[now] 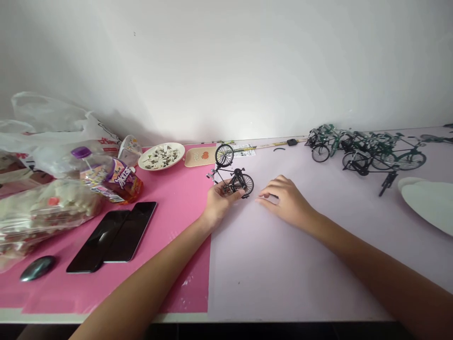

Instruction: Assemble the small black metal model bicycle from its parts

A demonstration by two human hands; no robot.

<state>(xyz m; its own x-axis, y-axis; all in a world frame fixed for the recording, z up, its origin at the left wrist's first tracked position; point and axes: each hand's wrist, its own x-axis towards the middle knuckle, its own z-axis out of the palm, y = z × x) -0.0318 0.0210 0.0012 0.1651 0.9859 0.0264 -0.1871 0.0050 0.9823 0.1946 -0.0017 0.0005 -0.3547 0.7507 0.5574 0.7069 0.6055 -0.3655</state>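
Note:
A small black model bicycle [231, 177] is held near the middle of the table by my left hand [218, 203], whose thumb and fingers grip it by the rear wheel. Its front wheel points up and away, toward the wall. To the right of it, a short gap away, my right hand [286, 200] hovers low over the pale surface with thumb and fingertips curled toward each other. A small dark piece shows between those fingers; what it is I cannot make out.
Several model bicycles [371, 151] cluster at the back right beside a white plate [430, 203]. A curved black piece [279, 149] lies near the wall. Leftward are a dish of small parts [162, 157], two phones [130, 231], a bottle [109, 177], a mouse [37, 268] and plastic bags [46, 203].

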